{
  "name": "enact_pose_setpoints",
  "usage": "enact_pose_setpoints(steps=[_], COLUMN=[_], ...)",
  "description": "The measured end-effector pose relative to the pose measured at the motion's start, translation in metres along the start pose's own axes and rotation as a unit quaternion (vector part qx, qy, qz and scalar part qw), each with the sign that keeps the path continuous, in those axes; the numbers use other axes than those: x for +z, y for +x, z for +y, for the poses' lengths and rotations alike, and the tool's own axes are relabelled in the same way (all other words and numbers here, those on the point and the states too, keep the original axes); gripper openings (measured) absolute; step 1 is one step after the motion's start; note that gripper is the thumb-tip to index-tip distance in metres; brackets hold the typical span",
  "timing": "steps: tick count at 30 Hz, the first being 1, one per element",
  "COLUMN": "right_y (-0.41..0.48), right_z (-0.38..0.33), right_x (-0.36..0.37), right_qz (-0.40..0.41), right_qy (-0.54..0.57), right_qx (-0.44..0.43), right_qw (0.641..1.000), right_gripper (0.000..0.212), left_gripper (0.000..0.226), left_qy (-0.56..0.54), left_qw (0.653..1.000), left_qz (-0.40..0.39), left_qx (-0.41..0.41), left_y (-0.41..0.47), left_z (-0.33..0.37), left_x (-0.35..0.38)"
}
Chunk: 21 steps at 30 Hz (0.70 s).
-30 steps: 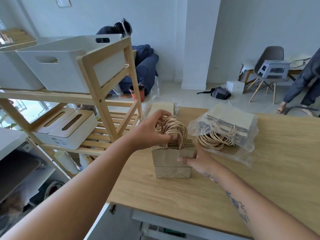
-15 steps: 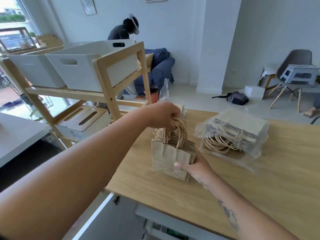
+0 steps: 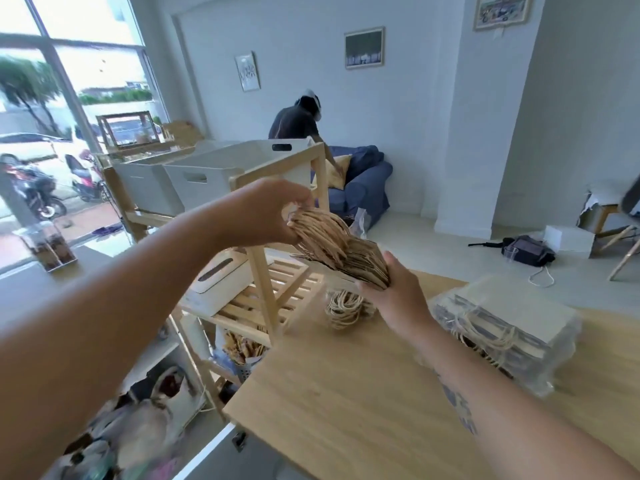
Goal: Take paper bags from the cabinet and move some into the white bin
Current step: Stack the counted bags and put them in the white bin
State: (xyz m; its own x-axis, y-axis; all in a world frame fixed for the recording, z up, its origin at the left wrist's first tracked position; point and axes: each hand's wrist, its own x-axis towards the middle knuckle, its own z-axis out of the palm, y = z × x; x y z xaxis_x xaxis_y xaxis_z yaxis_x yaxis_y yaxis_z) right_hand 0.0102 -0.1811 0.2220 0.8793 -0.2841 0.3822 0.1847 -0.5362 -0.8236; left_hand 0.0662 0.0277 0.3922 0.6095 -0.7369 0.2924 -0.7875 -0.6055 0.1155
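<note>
Above table (image 3: 346, 393), bag stack (image 3: 349, 252), motion-blurred

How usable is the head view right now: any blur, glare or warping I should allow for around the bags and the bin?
Head view: motion blur smears the lower left corner and the left forearm; the stack of paper bags between the left hand and right hand is soft but readable. The window is blown out. Wide-angle bending curves the edges. The white bin is evenly lit.

The stack of paper bags (image 3: 341, 252), earlier resting on the table (image 3: 363, 393), is now lifted off it and tilted toward the white bin (image 3: 221, 171), held by both hands.
</note>
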Motion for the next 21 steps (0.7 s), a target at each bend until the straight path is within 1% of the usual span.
enact_pose_setpoints(steps=[4, 8, 10, 14, 17, 21], right_y=[0.05, 0.1, 0.126, 0.182, 0.225, 0.285], right_z=[-0.033, -0.068, -0.086, -0.117, -0.133, -0.146], right_x=[-0.011, -0.008, 0.001, 0.026, 0.052, 0.094], right_qz=[0.022, 0.066, 0.081, 0.11, 0.09, 0.062], right_qy=[-0.085, -0.14, -0.159, -0.187, -0.209, -0.249], right_qx=[-0.074, -0.171, -0.194, -0.243, -0.251, -0.232], right_qw=[0.993, 0.973, 0.965, 0.945, 0.941, 0.938], right_gripper=[0.019, 0.019, 0.015, 0.017, 0.012, 0.018], left_gripper=[0.025, 0.03, 0.033, 0.035, 0.035, 0.032], left_qy=[0.015, 0.052, 0.064, 0.082, 0.087, 0.104], left_qw=[0.998, 0.99, 0.985, 0.976, 0.973, 0.969], left_qz=[0.063, 0.129, 0.162, 0.204, 0.216, 0.225], left_qx=[0.012, 0.023, 0.011, -0.002, -0.008, -0.008], left_y=[-0.007, -0.008, -0.005, 0.01, 0.025, 0.049], left_z=[-0.017, -0.039, -0.057, -0.108, -0.153, -0.219], left_x=[-0.025, -0.05, -0.063, -0.083, -0.093, -0.097])
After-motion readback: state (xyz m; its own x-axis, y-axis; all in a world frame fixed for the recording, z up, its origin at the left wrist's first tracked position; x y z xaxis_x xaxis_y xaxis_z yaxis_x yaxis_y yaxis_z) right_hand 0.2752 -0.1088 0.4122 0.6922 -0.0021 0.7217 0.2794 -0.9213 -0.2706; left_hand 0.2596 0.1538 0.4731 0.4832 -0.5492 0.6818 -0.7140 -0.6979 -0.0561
